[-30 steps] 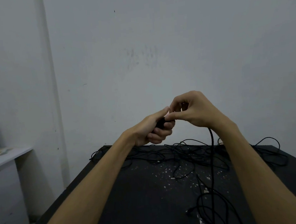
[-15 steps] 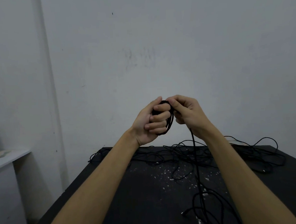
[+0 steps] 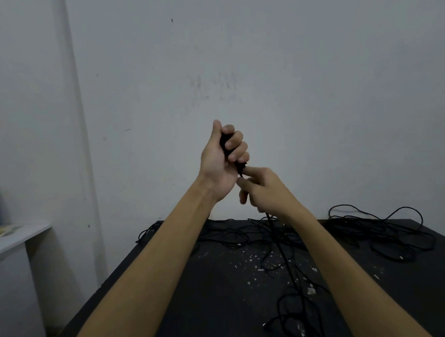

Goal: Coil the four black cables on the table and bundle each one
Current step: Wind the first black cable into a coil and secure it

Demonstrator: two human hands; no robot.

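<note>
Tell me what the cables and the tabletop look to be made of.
Cables: thin and black, probably matte rubber or plastic sheathing, since they sag in loose, limp loops. Tabletop: a flat black board with a dull finish, maybe painted wood or laminate; pale flecks suggest chipping or debris.

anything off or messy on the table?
Yes. Pale flecks, like chipped paint or debris, are scattered over the middle of the black table. Loose black cables sprawl tangled along its far edge. The left hand grips a small coil; the right hand pinches the strand below it.
</note>
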